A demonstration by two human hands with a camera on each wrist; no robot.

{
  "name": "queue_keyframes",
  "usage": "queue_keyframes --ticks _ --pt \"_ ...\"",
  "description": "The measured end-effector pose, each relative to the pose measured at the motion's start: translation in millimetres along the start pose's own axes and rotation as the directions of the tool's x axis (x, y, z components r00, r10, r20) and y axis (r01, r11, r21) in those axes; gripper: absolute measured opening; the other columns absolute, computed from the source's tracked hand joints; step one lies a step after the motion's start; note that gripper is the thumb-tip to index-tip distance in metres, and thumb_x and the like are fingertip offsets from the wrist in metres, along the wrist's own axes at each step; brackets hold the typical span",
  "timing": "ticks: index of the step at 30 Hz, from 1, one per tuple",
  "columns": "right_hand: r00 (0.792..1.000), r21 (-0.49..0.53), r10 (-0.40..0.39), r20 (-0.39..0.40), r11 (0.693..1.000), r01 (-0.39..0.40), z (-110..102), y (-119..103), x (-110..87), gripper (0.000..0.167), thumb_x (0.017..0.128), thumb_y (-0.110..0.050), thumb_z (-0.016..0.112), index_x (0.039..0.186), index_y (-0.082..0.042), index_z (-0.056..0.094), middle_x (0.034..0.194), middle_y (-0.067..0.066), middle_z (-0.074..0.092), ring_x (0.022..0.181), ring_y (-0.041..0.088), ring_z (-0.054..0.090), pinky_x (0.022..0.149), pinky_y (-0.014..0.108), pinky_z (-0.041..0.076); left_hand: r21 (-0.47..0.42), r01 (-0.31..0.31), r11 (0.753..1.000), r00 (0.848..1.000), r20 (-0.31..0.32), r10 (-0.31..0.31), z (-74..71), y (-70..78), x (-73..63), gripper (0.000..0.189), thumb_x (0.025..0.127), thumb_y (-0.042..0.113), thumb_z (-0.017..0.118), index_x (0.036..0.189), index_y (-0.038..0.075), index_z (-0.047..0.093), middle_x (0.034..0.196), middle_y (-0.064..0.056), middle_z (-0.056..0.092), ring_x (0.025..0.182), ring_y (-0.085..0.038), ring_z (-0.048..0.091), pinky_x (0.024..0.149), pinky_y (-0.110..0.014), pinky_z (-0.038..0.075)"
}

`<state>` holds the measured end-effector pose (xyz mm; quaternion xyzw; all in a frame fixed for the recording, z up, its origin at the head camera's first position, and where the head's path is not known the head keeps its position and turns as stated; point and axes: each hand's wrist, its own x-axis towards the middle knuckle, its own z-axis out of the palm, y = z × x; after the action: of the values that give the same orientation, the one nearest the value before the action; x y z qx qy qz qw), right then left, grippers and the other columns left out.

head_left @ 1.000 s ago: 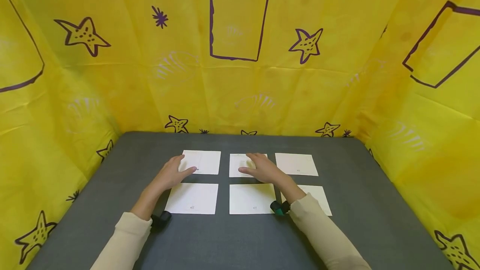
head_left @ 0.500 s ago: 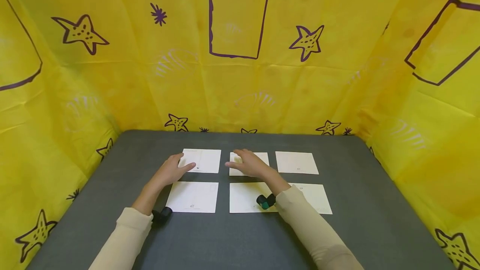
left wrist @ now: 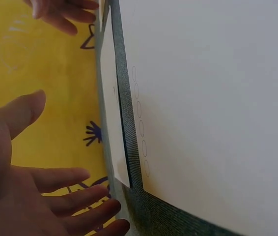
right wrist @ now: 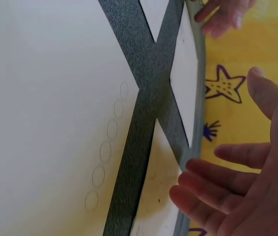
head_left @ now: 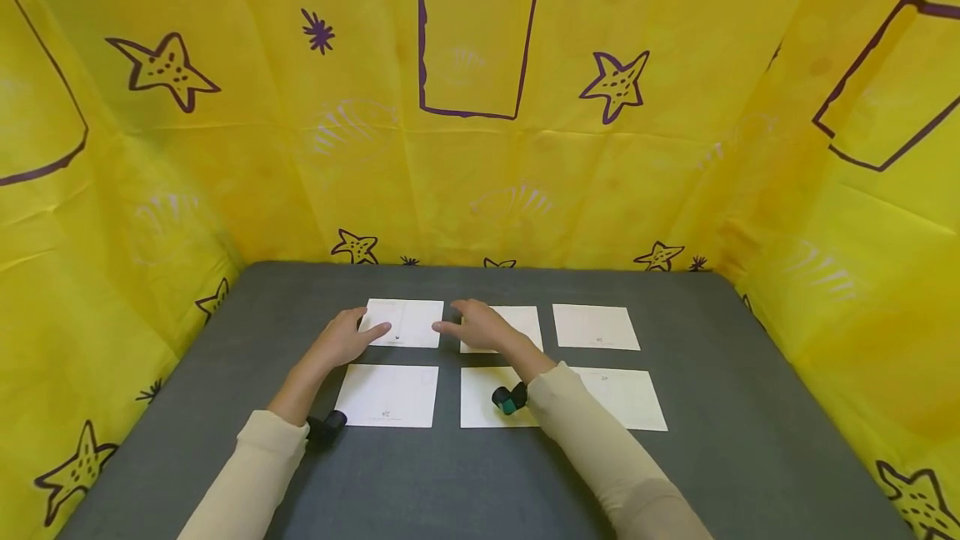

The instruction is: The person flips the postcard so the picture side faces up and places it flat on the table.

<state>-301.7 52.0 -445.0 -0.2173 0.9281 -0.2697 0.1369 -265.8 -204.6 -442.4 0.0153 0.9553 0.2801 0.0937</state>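
Note:
White rectangular cards lie flat in two rows of three. My left hand (head_left: 342, 338) is at the left edge of the back-left card (head_left: 412, 323), thumb over it and fingers spread. My right hand (head_left: 482, 327) reaches over the back-middle card (head_left: 523, 320), its thumb pointing at the back-left card's right edge. In the left wrist view the left hand (left wrist: 45, 177) has straight, parted fingers and holds nothing. The right wrist view shows the right hand (right wrist: 242, 172) likewise, fingers loosely extended. The front-middle card (head_left: 480, 394) is partly hidden by the right forearm.
The front-left card (head_left: 390, 394), front-right card (head_left: 626, 398) and back-right card (head_left: 596, 327) lie on the dark grey table (head_left: 420, 482). Yellow cloth (head_left: 480, 165) with purple starfish drawings surrounds the back and sides. Dark wrist cameras hang below both wrists.
My right hand has moved left across the back-middle card, towards the back-left card. The left hand has hardly moved, and the cards lie as before.

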Motion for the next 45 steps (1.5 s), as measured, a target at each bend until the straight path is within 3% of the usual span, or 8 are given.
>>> queue_keyframes --ticks 10,21,28,34,38,41,45 --pt "0.999 -0.067 -0.022 -0.023 0.998 0.020 12 -15 12.1 0.068 0.096 -0.051 0.053 0.142 0.000 0.047 0.139 0.016 0.057 0.129 0.030 0.053 0.107 0.043 0.043 0.032 0.028 0.999 1.000 0.009 -0.029 -1.5 2.7 1.2 0.075 0.097 0.043 0.052 0.140 -0.016 0.036 0.143 -0.038 0.037 0.133 -0.053 0.035 0.108 -0.062 0.032" --pt "0.997 -0.153 0.023 -0.077 0.988 -0.034 23 -28 17.0 0.062 0.095 -0.048 0.057 0.138 -0.003 0.053 0.133 0.012 0.062 0.124 0.027 0.058 0.106 0.039 0.044 0.076 0.040 0.996 0.999 0.012 -0.041 -1.9 3.7 4.2 0.068 0.098 0.040 0.050 0.136 -0.016 0.043 0.138 -0.037 0.046 0.130 -0.053 0.041 0.106 -0.061 0.035" --pt "0.998 -0.234 -0.015 -0.062 0.972 0.000 25 -34 16.9 0.059 0.095 -0.045 0.058 0.138 -0.005 0.053 0.129 0.010 0.065 0.121 0.027 0.059 0.104 0.038 0.046 0.046 0.081 0.996 0.997 0.008 -0.082 -1.2 2.1 7.7 0.062 0.098 0.038 0.050 0.134 -0.013 0.048 0.134 -0.033 0.052 0.125 -0.050 0.047 0.102 -0.059 0.040" --pt "0.994 -0.123 -0.002 -0.108 0.992 -0.011 28 -30 17.7 0.048 0.094 -0.031 0.063 0.133 -0.005 0.058 0.121 0.010 0.069 0.115 0.024 0.063 0.100 0.036 0.048 0.004 0.111 0.994 0.994 -0.026 -0.111 -1.3 -1.8 7.6 0.052 0.099 0.028 0.049 0.131 -0.012 0.052 0.134 -0.031 0.053 0.124 -0.047 0.049 0.102 -0.057 0.041" --pt "0.988 -0.065 -0.037 -0.149 0.997 0.028 31 -25 16.6 0.037 0.093 -0.015 0.063 0.128 -0.005 0.063 0.111 0.010 0.072 0.100 0.022 0.066 0.084 0.032 0.052 0.001 0.108 0.994 0.993 -0.052 -0.108 -0.5 -7.6 10.1 0.039 0.097 0.011 0.045 0.128 -0.010 0.056 0.135 -0.030 0.054 0.127 -0.048 0.046 0.107 -0.056 0.038" --pt "0.981 -0.051 -0.074 -0.178 0.997 0.066 33 -23 15.0 0.033 0.090 -0.003 0.059 0.122 -0.003 0.067 0.115 0.010 0.071 0.100 0.024 0.066 0.074 0.028 0.047 0.007 0.096 0.995 0.993 -0.072 -0.095 -0.4 -13.7 12.8 0.036 0.094 0.005 0.046 0.125 -0.008 0.061 0.131 -0.030 0.057 0.125 -0.049 0.048 0.105 -0.056 0.039" --pt "0.977 -0.043 -0.110 -0.184 0.994 0.104 32 -21 13.8 0.037 0.086 0.005 0.055 0.119 -0.003 0.069 0.114 0.010 0.072 0.106 0.026 0.066 0.079 0.029 0.051 -0.014 0.107 0.994 0.992 -0.070 -0.108 -2.0 -17.5 12.7 0.036 0.093 0.004 0.047 0.124 -0.006 0.062 0.130 -0.030 0.057 0.124 -0.048 0.048 0.104 -0.056 0.040"
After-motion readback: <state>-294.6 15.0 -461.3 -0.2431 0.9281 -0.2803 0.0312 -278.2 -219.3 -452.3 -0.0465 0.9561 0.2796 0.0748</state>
